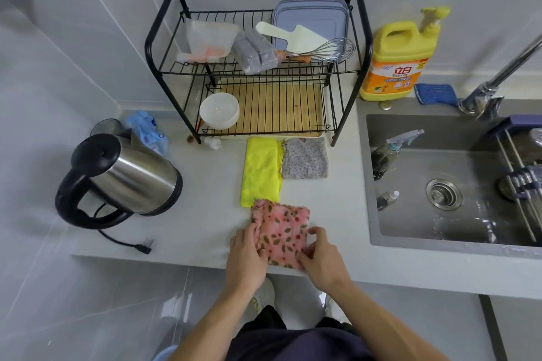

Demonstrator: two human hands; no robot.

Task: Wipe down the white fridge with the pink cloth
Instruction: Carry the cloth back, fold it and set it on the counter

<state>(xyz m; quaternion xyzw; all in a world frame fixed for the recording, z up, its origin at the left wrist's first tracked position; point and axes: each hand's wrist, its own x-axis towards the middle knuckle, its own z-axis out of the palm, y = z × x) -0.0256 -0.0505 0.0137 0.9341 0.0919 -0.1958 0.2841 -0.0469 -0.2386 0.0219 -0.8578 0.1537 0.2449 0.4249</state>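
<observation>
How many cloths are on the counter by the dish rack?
3. A yellow cloth and a grey patterned cloth lie side by side before the dish rack; the pink cloth, nearest the edge, is held by the left hand and right hand. None seems hidden.

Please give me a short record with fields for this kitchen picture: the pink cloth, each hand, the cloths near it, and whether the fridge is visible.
pink cloth: on the counter, near its front edge
left hand: grips the cloth's left edge
right hand: pinches its right edge
nearby: yellow cloth just behind, touching it; grey flowered cloth beside the yellow
fridge: not in view
wiping: not yet begun
</observation>
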